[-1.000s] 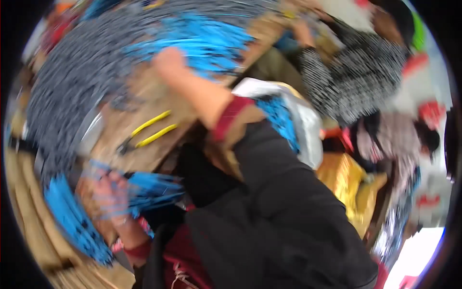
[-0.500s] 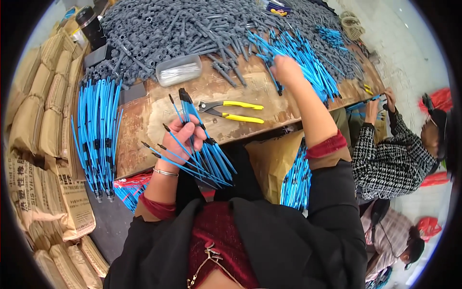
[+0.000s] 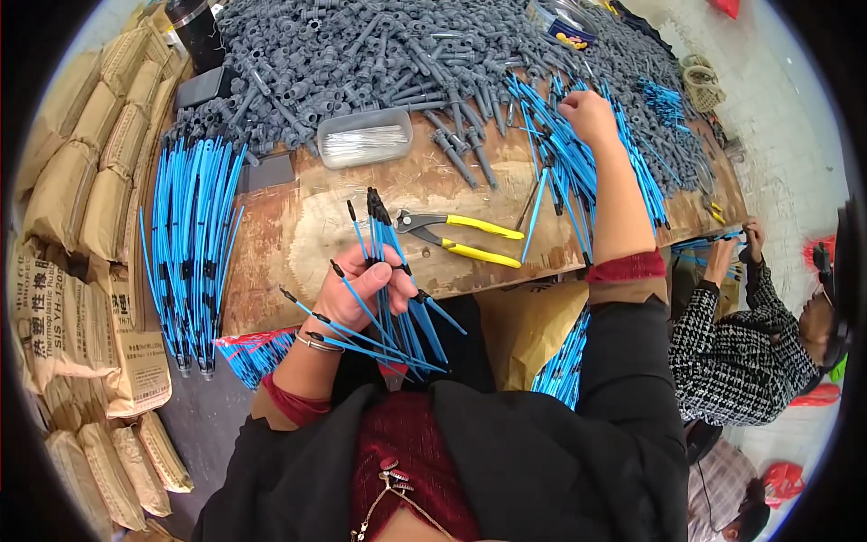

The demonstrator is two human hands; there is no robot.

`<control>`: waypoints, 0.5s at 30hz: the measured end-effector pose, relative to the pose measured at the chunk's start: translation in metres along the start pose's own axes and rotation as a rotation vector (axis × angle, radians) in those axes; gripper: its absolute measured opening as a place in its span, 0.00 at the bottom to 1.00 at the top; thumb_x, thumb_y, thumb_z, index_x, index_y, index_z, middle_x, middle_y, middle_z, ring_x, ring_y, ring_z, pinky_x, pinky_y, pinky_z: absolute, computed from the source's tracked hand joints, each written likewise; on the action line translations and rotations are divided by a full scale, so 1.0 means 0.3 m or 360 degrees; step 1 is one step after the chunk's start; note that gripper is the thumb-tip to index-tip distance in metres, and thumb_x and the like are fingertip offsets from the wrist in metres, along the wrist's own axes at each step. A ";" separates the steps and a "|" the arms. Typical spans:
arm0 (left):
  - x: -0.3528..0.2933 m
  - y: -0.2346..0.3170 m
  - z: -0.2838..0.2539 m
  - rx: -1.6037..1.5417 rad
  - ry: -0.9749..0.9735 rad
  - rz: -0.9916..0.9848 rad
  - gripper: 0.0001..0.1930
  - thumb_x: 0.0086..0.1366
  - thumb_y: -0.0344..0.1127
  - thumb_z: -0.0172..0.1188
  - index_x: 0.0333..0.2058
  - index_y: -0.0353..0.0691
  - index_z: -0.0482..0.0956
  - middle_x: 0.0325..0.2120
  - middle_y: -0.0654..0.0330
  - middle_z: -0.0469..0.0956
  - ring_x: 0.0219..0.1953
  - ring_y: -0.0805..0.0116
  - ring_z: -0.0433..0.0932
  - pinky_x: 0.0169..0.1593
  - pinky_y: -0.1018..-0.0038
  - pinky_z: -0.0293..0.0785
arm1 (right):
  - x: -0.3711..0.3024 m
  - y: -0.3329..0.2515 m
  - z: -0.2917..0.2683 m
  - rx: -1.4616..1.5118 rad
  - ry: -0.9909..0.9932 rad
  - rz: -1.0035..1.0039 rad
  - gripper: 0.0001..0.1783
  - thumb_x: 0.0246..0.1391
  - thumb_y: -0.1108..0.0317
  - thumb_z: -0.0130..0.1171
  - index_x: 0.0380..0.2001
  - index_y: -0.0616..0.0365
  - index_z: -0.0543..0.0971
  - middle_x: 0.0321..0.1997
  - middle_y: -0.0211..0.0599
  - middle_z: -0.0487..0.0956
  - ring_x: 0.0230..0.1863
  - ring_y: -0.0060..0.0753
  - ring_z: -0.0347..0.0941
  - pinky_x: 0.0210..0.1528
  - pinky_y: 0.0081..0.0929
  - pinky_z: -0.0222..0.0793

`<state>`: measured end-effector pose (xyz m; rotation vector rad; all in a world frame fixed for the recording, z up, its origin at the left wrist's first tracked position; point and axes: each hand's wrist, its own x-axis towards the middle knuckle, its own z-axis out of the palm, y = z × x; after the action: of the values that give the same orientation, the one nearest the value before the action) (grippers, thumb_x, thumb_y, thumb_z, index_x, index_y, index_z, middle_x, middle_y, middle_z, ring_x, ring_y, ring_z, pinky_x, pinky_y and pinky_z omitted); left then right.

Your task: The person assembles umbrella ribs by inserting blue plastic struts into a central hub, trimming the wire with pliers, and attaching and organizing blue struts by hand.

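Note:
My left hand (image 3: 368, 291) is closed around a loose bunch of slim blue sticks with black tips (image 3: 417, 327), above the table's front edge. Several of them fan out past the wrist. Over a pile of similar blue sticks (image 3: 578, 163) on the right, my right hand (image 3: 591, 117) has its fingers curled down. Its fingertips touch the pile, but what they pinch is hidden. Between the hands lie cutting pliers with yellow handles (image 3: 470, 239), jaws to the left.
A big heap of grey plastic tubes (image 3: 361, 63) covers the table's back. In front stands a clear box of thin white sticks (image 3: 365, 139). More blue sticks (image 3: 190, 244) overhang the left edge, near stacked paper sacks (image 3: 68, 208). A co-worker (image 3: 731, 352) sits at the right.
My right hand has shifted slightly right and up in the picture, and several blue sticks now splay toward the table's front. My left hand keeps its bunch. The view has shifted a little.

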<state>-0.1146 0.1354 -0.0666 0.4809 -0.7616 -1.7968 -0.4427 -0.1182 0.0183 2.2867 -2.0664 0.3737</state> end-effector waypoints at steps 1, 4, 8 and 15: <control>-0.001 0.000 0.000 0.0002 0.0013 -0.0001 0.10 0.60 0.34 0.55 0.39 0.37 0.70 0.25 0.48 0.78 0.21 0.65 0.76 0.26 0.74 0.74 | -0.010 -0.017 -0.008 -0.0027 0.0055 0.0061 0.13 0.44 0.59 0.59 0.31 0.54 0.80 0.33 0.45 0.79 0.36 0.47 0.75 0.42 0.36 0.70; -0.001 0.005 -0.001 0.0000 0.0000 0.0011 0.11 0.60 0.34 0.55 0.39 0.37 0.70 0.26 0.48 0.78 0.22 0.64 0.77 0.26 0.73 0.75 | -0.028 -0.020 0.019 -0.0092 -0.0171 0.0126 0.14 0.44 0.58 0.59 0.34 0.52 0.80 0.36 0.44 0.78 0.39 0.46 0.74 0.44 0.37 0.69; 0.009 0.000 -0.006 0.0009 -0.0048 0.0031 0.11 0.60 0.34 0.54 0.39 0.36 0.70 0.26 0.48 0.78 0.22 0.63 0.77 0.26 0.74 0.75 | -0.045 0.035 0.086 -0.0053 -0.0012 0.0166 0.15 0.43 0.58 0.59 0.33 0.52 0.80 0.36 0.43 0.79 0.40 0.46 0.74 0.45 0.37 0.69; 0.001 -0.003 -0.013 -0.0024 -0.0039 0.0033 0.11 0.60 0.34 0.54 0.40 0.36 0.70 0.26 0.48 0.78 0.23 0.63 0.78 0.27 0.73 0.76 | -0.053 0.019 0.089 -0.0172 0.0082 0.0004 0.14 0.45 0.58 0.57 0.34 0.53 0.80 0.34 0.45 0.78 0.40 0.48 0.74 0.45 0.39 0.68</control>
<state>-0.1127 0.1344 -0.0700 0.4400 -0.7667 -1.7911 -0.4455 -0.1084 -0.0116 2.1902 -2.0130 0.3098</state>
